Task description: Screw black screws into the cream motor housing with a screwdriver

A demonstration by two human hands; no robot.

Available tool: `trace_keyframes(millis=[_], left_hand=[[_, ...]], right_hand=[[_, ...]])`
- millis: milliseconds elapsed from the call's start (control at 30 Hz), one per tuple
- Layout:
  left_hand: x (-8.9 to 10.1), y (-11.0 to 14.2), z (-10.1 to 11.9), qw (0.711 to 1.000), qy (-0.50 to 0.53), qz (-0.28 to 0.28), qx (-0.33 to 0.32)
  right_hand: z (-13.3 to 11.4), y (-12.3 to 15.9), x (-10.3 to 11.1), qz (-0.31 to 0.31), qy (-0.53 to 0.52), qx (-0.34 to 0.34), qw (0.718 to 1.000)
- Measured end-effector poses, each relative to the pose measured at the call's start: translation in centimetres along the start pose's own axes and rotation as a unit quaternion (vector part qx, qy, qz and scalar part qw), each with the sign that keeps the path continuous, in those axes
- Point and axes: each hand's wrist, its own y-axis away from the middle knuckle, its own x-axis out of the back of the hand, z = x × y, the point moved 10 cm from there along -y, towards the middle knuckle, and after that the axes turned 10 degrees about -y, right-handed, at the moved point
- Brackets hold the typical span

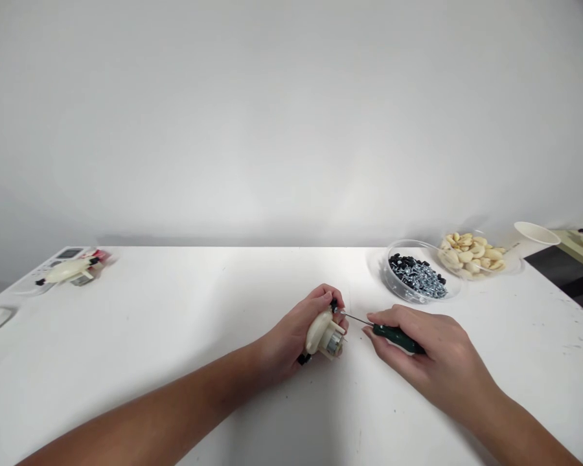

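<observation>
My left hand (pixel 291 333) is closed around a cream plastic part (pixel 317 333) that has a silvery motor-like cylinder on its side and black pieces at both ends. In my right hand (pixel 432 349) is a screwdriver (pixel 396 338) with a dark green handle, gripped between thumb and fingers. Its thin shaft points left, and the tip is at the black piece by my left fingertips. Whether the tip sits in a screw is too small to tell. Both hands are above the front middle of the white table (pixel 184 304).
Right of centre at the back stands a clear bowl (pixel 418 299) of screws and small black pieces. Beside it are a clear container of cream plastic pieces (pixel 473 252) and a tilted white cup (pixel 529 238). A similar cream assembly (pixel 68 270) lies on a white device (pixel 53 259) at far left.
</observation>
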Motion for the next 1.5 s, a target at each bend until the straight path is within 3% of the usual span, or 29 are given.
trace_keyframes(millis=[533, 1100, 1500], left_hand=[[0.11, 0.05, 0.03, 1.000, -0.013, 0.009, 0.007], [0.45, 0.00, -0.21, 0.999, -0.018, 0.035, 0.009], [0.37, -0.05, -0.20, 1.000, -0.020, 0.006, -0.011]], right_hand=[[-0.76, 0.00, -0.50, -0.034, 0.057, 0.049, 0.997], [-0.68, 0.08, -0.57, -0.023, 0.041, 0.031, 0.998], [-0.70, 0.07, -0.58, -0.023, 0.027, 0.036, 0.999]])
